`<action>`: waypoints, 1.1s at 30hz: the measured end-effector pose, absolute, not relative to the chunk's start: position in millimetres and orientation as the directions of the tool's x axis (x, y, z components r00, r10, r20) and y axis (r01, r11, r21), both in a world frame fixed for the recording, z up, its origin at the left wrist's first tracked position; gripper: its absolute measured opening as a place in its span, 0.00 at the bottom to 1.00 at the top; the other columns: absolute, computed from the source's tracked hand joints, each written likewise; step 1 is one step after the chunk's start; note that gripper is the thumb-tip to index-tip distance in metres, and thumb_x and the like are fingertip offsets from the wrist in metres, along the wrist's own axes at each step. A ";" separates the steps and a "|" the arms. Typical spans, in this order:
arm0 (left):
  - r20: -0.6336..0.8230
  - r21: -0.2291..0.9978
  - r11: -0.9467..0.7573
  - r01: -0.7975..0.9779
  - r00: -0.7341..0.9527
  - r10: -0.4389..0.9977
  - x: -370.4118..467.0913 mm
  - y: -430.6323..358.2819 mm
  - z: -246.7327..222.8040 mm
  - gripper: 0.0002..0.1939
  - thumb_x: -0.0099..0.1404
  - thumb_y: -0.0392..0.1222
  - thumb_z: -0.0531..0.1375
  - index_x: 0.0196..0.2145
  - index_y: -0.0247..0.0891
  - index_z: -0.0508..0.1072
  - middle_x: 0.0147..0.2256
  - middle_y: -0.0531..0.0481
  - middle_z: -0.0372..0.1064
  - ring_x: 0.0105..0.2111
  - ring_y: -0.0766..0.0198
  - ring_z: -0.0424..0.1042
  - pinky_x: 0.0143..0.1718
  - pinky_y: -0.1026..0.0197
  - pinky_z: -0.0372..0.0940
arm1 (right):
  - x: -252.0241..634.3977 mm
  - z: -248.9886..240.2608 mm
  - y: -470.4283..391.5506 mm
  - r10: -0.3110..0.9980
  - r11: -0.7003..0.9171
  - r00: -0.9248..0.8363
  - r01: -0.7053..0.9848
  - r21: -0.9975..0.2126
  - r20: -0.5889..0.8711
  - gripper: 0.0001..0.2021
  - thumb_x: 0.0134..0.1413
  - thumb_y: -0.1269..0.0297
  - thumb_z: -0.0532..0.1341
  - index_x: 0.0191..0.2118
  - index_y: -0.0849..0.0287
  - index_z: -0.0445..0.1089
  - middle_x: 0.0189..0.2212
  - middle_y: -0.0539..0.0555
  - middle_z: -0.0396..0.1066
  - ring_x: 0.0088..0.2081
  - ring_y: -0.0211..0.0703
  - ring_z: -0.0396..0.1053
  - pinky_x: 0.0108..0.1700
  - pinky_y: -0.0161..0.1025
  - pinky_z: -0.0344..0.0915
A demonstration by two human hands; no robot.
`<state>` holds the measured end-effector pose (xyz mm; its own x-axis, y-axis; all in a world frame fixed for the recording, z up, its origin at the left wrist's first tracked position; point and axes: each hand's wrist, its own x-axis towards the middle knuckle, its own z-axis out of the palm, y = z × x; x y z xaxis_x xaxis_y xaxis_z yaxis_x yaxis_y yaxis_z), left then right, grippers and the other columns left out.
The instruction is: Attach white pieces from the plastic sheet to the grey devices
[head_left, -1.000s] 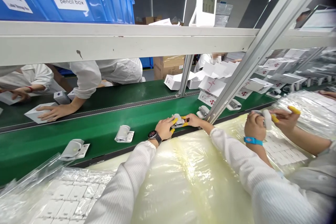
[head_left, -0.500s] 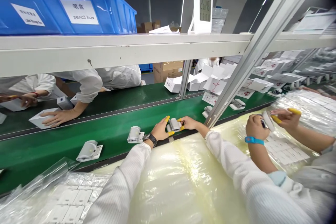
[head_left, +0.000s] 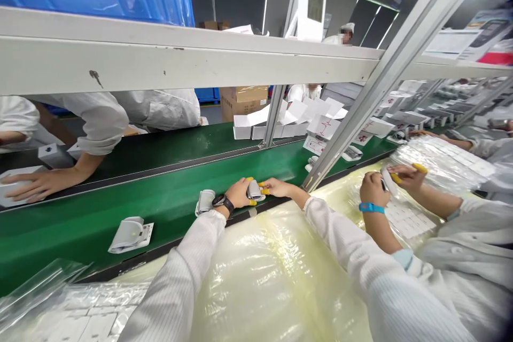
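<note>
A: Principal item, and where?
B: Soft-looking, grey, rolled bundle (head_left: 254, 190). Lies on the smooth green conveyor belt (head_left: 276, 168), near its black front edge strip (head_left: 240, 218), between the two hands.

A: Left hand (head_left: 237, 193), grip?
B: Part-spread, thumb and fingers set across the bundle's near and far sides, bundle held between. Yellow fingertip covers (head_left: 253, 203) worn.

A: Right hand (head_left: 278, 187), grip?
B: Fingertips close together at the bundle's right end. Pinch or bare touch: cannot tell.

A: Handling notes?
B: In my judgement: left hand to brace, pressure light, so the roll is not crushed. Right fingertips to adjust the end only, no tugging, lest the layers loosen. Bundle best left flat on the belt.

A: Cautions?
B: Second bundle, grey and rolled (head_left: 206, 201), just beside the round black wristwatch (head_left: 223, 202); a backward wrist movement could nudge it. Slanted silver metal post (head_left: 352, 101), foot near the right wrist; a wide swing might knock it.
</note>
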<state>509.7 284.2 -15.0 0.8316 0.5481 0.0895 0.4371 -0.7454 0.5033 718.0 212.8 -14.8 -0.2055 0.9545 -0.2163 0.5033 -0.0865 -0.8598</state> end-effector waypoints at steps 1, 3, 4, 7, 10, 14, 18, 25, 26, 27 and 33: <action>0.090 0.505 -0.745 0.436 0.832 0.547 511.3 283.9 -15.0 0.44 0.46 0.51 0.72 0.58 0.39 0.63 0.53 0.41 0.66 0.53 0.47 0.69 0.53 0.52 0.66 | 718.8 -15.9 211.8 0.957 -0.090 -0.197 0.498 -0.863 -0.213 0.16 0.41 0.53 0.68 0.32 0.62 0.74 0.25 0.48 0.70 0.29 0.38 0.65 0.32 0.33 0.62; 0.092 0.507 -0.743 0.436 0.830 0.550 513.8 283.2 -14.9 0.44 0.46 0.51 0.72 0.58 0.39 0.63 0.52 0.42 0.66 0.52 0.48 0.70 0.53 0.53 0.66 | 720.4 -18.7 210.6 0.967 -0.105 -0.151 0.501 -0.859 -0.207 0.16 0.44 0.54 0.66 0.35 0.63 0.75 0.25 0.49 0.71 0.28 0.38 0.65 0.32 0.33 0.62; 0.093 0.508 -0.741 0.438 0.828 0.553 515.1 282.8 -14.9 0.44 0.46 0.52 0.72 0.58 0.39 0.63 0.52 0.42 0.66 0.52 0.48 0.70 0.53 0.53 0.66 | 721.4 -20.1 210.5 0.972 -0.119 -0.116 0.509 -0.852 -0.205 0.16 0.45 0.55 0.66 0.36 0.63 0.75 0.23 0.49 0.70 0.27 0.37 0.64 0.30 0.33 0.61; 0.099 0.510 -0.741 0.437 0.826 0.555 519.6 281.5 -14.8 0.42 0.46 0.51 0.72 0.57 0.40 0.64 0.51 0.43 0.67 0.51 0.49 0.70 0.52 0.54 0.66 | 726.6 -22.9 211.3 0.979 -0.183 0.023 0.547 -0.817 -0.204 0.16 0.42 0.61 0.68 0.39 0.64 0.76 0.17 0.45 0.65 0.21 0.34 0.58 0.26 0.32 0.57; 0.110 0.505 -0.749 0.429 0.828 0.549 525.5 280.3 -14.0 0.40 0.47 0.51 0.72 0.55 0.40 0.65 0.49 0.43 0.67 0.49 0.50 0.71 0.50 0.54 0.67 | 732.9 -24.0 210.8 0.964 -0.266 0.168 0.579 -0.770 -0.207 0.13 0.40 0.66 0.68 0.37 0.64 0.76 0.14 0.44 0.62 0.18 0.33 0.55 0.23 0.32 0.54; 0.131 0.496 -0.763 0.416 0.832 0.539 534.0 277.3 -11.7 0.37 0.49 0.51 0.71 0.54 0.40 0.65 0.49 0.43 0.67 0.49 0.51 0.71 0.50 0.54 0.67 | 733.5 -26.4 199.8 0.924 -0.340 0.357 0.612 -0.714 -0.134 0.07 0.42 0.70 0.67 0.31 0.63 0.74 0.17 0.47 0.66 0.20 0.34 0.59 0.24 0.33 0.54; 0.166 0.472 -0.765 0.439 0.807 0.566 542.4 266.5 -11.6 0.35 0.51 0.48 0.70 0.55 0.40 0.65 0.49 0.43 0.67 0.49 0.52 0.71 0.49 0.55 0.66 | 723.4 -26.8 182.5 0.881 -0.349 0.473 0.670 -0.655 0.015 0.06 0.41 0.77 0.64 0.27 0.61 0.69 0.23 0.50 0.70 0.26 0.37 0.64 0.28 0.32 0.54; 0.293 0.404 -0.784 0.472 0.745 0.599 551.6 248.5 -19.3 0.34 0.56 0.43 0.66 0.59 0.38 0.61 0.52 0.42 0.65 0.50 0.51 0.71 0.49 0.55 0.67 | 728.0 -23.7 174.7 0.875 -0.278 0.464 0.716 -0.640 0.140 0.08 0.42 0.79 0.61 0.28 0.59 0.66 0.23 0.48 0.68 0.26 0.36 0.61 0.29 0.32 0.50; 0.313 0.402 -0.791 0.460 0.743 0.592 552.7 248.2 -20.9 0.34 0.56 0.42 0.66 0.59 0.39 0.61 0.53 0.42 0.65 0.50 0.51 0.71 0.49 0.55 0.67 | 732.2 -24.9 175.7 0.882 -0.261 0.451 0.712 -0.652 0.140 0.08 0.42 0.79 0.61 0.28 0.59 0.66 0.23 0.47 0.67 0.25 0.35 0.61 0.28 0.32 0.50; 0.334 0.404 -0.798 0.448 0.740 0.584 553.8 248.2 -22.5 0.34 0.56 0.41 0.65 0.59 0.39 0.61 0.53 0.42 0.64 0.50 0.50 0.71 0.50 0.54 0.68 | 736.6 -26.6 176.7 0.889 -0.246 0.437 0.705 -0.666 0.135 0.07 0.43 0.78 0.61 0.28 0.59 0.65 0.22 0.46 0.66 0.25 0.35 0.60 0.28 0.31 0.50; 0.435 0.419 -0.829 0.370 0.720 0.541 562.1 248.3 -30.3 0.30 0.55 0.35 0.64 0.55 0.39 0.63 0.53 0.42 0.64 0.52 0.50 0.70 0.54 0.52 0.68 | 757.4 -38.3 183.1 0.899 -0.232 0.431 0.614 -0.755 0.075 0.07 0.46 0.72 0.64 0.26 0.60 0.64 0.19 0.44 0.62 0.22 0.33 0.58 0.25 0.30 0.50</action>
<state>562.1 248.3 -30.3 0.7197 0.5410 0.4351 0.3704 -0.8292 0.4186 757.4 183.1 -38.3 0.4312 0.8991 0.0747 0.6136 -0.2316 -0.7549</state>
